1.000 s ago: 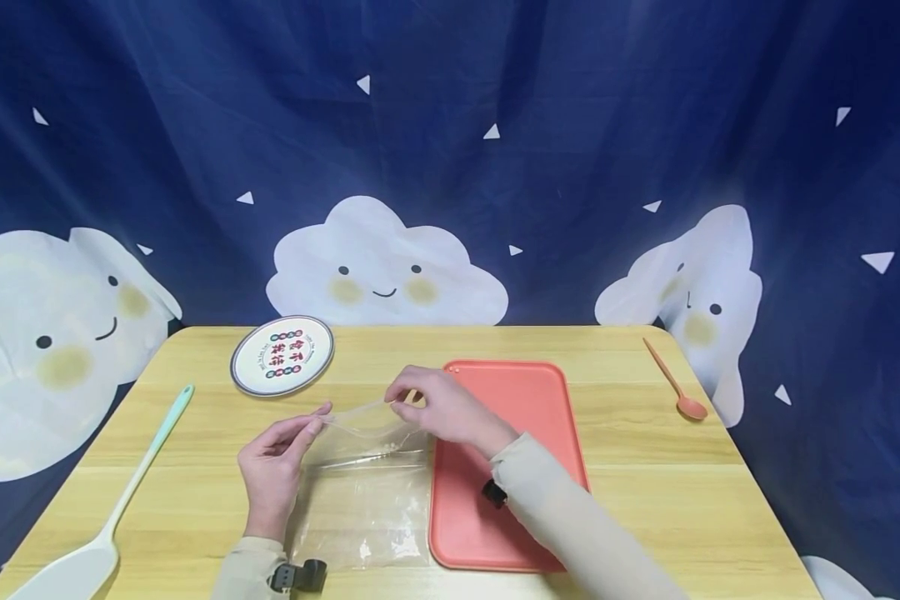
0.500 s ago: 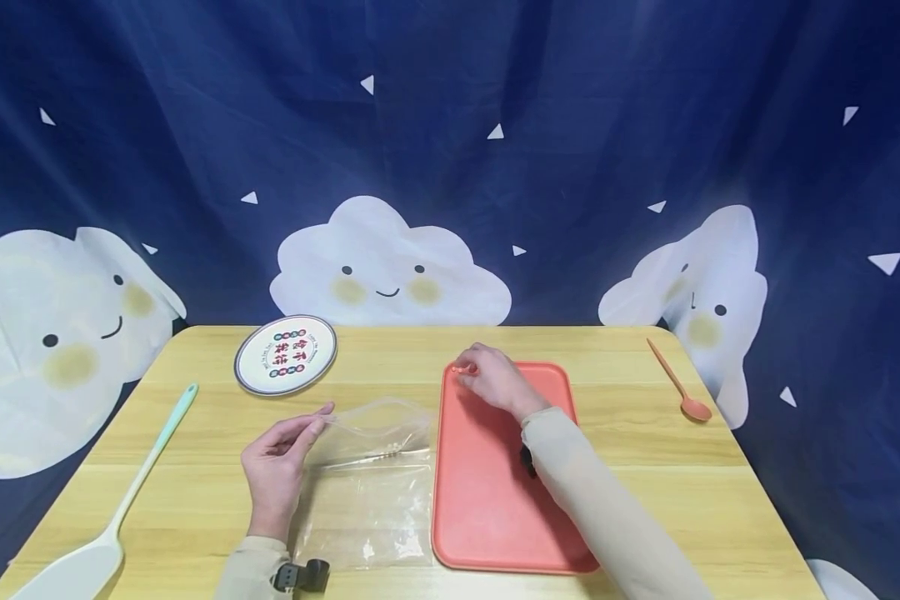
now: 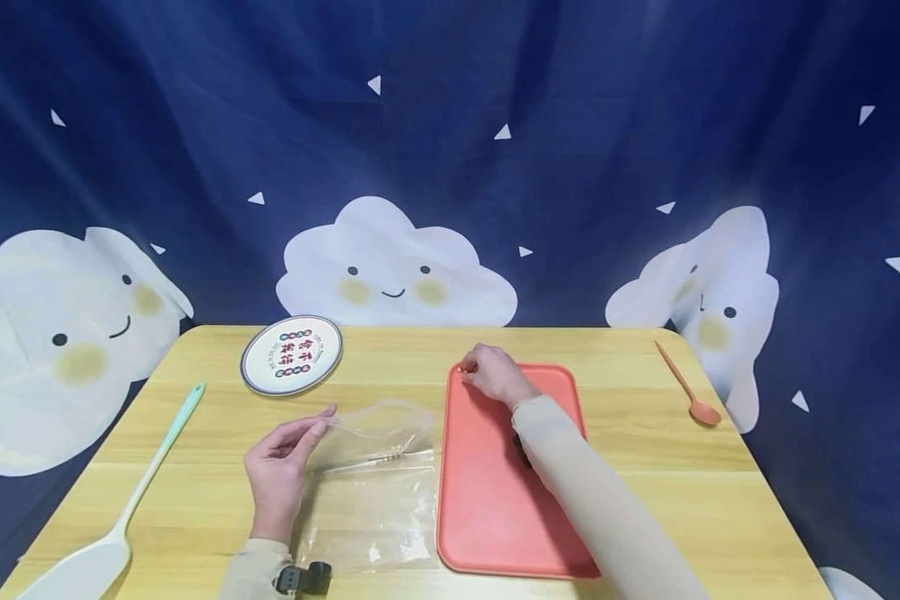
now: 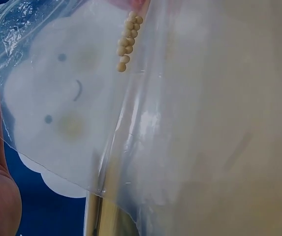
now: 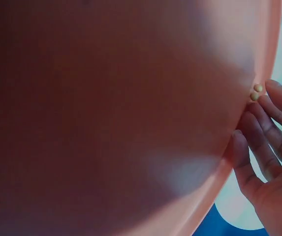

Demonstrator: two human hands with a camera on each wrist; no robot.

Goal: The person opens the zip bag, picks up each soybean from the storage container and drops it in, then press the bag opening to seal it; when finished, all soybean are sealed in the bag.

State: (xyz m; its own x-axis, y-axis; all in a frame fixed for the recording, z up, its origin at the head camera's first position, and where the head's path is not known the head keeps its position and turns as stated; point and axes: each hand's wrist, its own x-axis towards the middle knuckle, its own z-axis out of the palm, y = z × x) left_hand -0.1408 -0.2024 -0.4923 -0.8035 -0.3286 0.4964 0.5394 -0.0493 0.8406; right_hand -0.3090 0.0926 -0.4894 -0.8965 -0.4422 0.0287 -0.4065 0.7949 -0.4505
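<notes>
My left hand (image 3: 281, 467) pinches the left corner of a clear zip bag's mouth between thumb and fingers. The plastic bag (image 3: 367, 517) lies mostly flat on the table, its mouth slightly raised. Inside it, several round soybeans (image 4: 126, 44) line up along a fold in the left wrist view. At the far left corner of the coral tray (image 3: 510, 529), my right hand (image 3: 497, 373) reaches down with bent, spread fingers. In the right wrist view, two soybeans (image 5: 256, 92) lie in that corner beside the fingertips (image 5: 272, 87); no firm pinch shows.
A white plate with red lettering (image 3: 292, 356) lies at the back left. A long white spatula with a mint handle (image 3: 127, 521) lies at the left edge. An orange spoon (image 3: 703, 413) rests on the right of the wooden table (image 3: 667, 508).
My right hand has left the bag's mouth and moved right and back to the tray's far left corner. My left hand keeps its pinch on the bag. The head view has shifted slightly.
</notes>
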